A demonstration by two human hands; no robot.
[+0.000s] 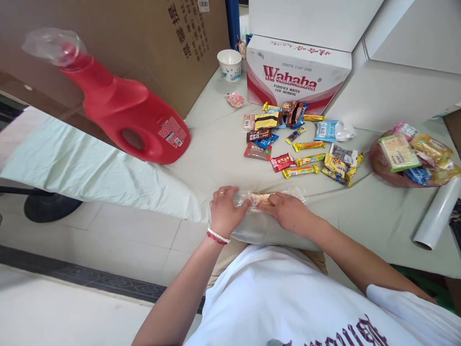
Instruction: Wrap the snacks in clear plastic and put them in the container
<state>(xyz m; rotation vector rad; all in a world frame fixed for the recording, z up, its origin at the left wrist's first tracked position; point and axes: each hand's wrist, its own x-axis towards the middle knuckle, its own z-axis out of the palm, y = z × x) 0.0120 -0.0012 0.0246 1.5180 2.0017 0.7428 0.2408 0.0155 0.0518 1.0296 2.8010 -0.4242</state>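
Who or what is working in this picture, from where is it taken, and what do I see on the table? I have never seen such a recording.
There is no machine here: a person works with two bare hands. The single picture comes from a camera worn on the head, looking forward and down.

The left hand, below which sits a bracelet, and the right hand both touch a light brown item in clear plastic. I cannot tell exactly what it is.

On the cloth-covered table are a big red bottle, a paper cup, a printed box and scattered snack packets. At the right are a reddish bowl with more packets and a pale roll.
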